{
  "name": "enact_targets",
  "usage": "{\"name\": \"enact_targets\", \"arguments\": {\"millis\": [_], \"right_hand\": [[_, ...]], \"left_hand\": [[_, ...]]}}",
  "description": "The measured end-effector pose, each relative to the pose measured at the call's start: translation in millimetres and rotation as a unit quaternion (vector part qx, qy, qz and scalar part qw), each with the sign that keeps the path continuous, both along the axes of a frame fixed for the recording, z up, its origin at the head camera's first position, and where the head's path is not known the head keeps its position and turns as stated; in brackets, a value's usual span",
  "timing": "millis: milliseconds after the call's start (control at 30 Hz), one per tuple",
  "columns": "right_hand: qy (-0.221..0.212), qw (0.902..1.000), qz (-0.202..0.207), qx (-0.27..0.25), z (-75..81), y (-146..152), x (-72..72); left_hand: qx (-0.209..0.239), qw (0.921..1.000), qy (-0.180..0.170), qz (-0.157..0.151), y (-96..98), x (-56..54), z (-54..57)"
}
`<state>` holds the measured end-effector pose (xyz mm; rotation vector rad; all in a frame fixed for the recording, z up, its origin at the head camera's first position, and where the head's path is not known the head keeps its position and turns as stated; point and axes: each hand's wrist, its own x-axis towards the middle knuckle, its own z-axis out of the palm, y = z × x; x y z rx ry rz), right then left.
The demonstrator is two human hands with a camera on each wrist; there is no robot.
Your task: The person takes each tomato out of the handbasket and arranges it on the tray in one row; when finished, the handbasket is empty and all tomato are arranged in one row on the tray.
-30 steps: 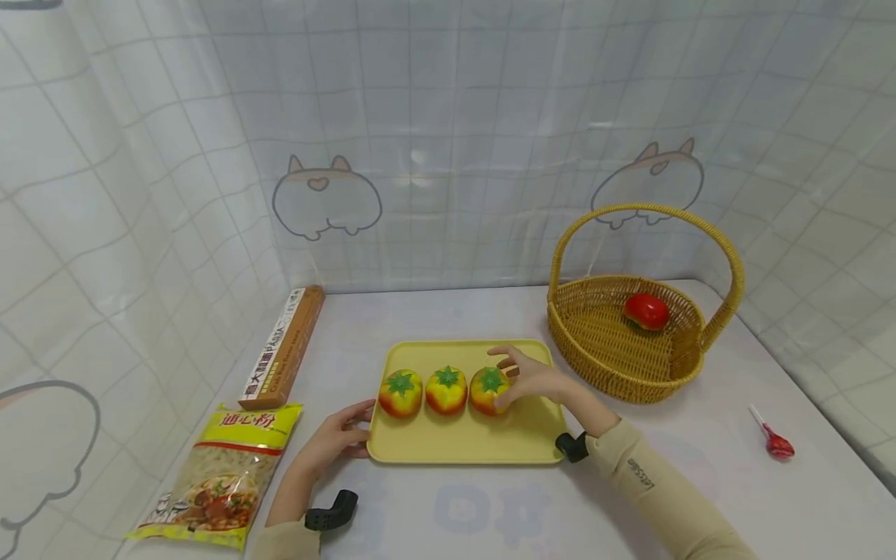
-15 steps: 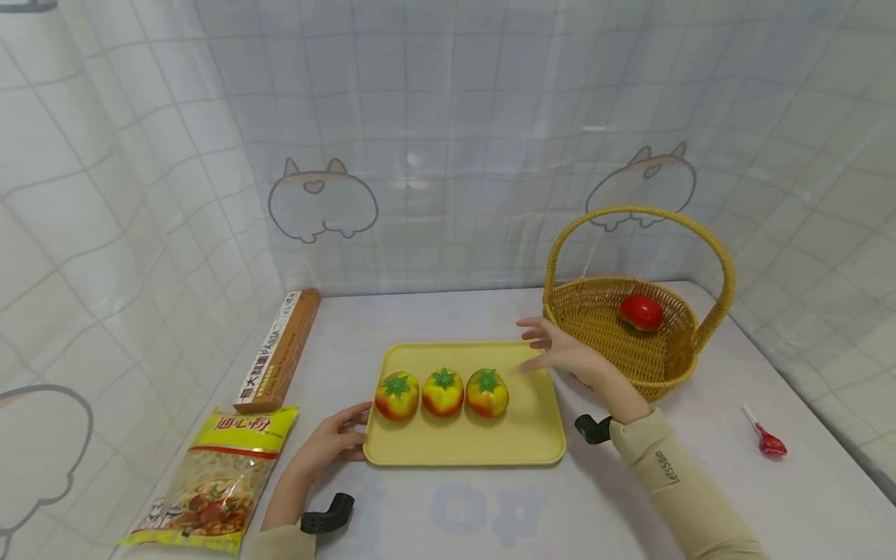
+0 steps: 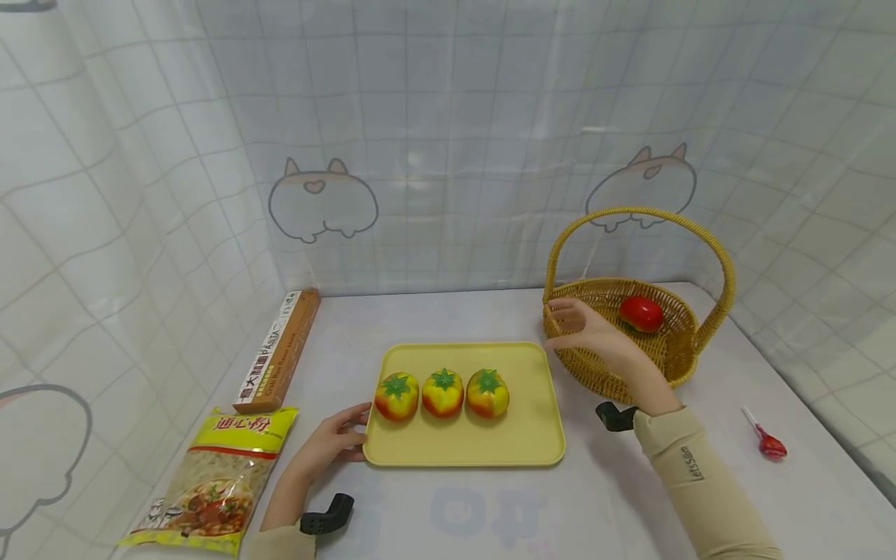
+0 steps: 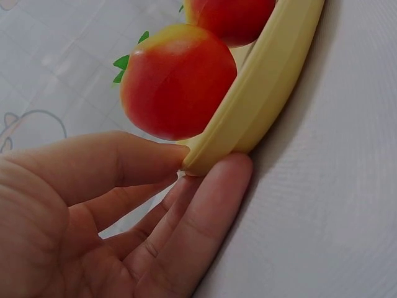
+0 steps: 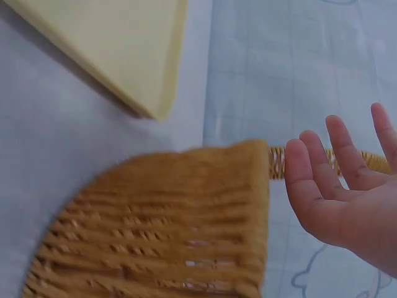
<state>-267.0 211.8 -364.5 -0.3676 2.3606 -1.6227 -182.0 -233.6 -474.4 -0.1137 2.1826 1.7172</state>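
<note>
A pale yellow tray (image 3: 462, 443) lies on the table, bearing a row of 3 red-and-yellow toy fruits with green leafy tops: a left one (image 3: 397, 397), a middle one (image 3: 443, 393) and a right one (image 3: 488, 393). My left hand (image 3: 332, 443) pinches the tray's left edge; in the left wrist view, the thumb and a finger (image 4: 211, 211) meet its rim. Over the near-left part of a wicker basket (image 3: 609, 377) hovers my right hand (image 3: 595, 330), fingers loosely spread and holding nothing. A glossy red rounded item (image 3: 641, 313) rests inside the basket.
The basket's tall arched handle (image 3: 637, 210) rises above the right hand. A pasta box (image 3: 278, 350) and a bag of macaroni (image 3: 210, 482) lie on the left. Near the right edge is a red lollipop (image 3: 770, 443). Patterned sheeting encloses the back and sides.
My right hand has left the right toy fruit and moved right and away from me, from over the tray to over the basket. The left hand stays at the tray's edge.
</note>
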Motion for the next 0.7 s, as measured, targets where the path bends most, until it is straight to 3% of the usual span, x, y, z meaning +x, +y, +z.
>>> {"name": "enact_targets", "arguments": {"millis": [700], "right_hand": [[0.016, 0.9989, -0.044, 0.004, 20.1, 39.9, -6.4]], "left_hand": [[-0.002, 1.0, -0.005, 0.005, -0.3, 0.2, -0.1]]}}
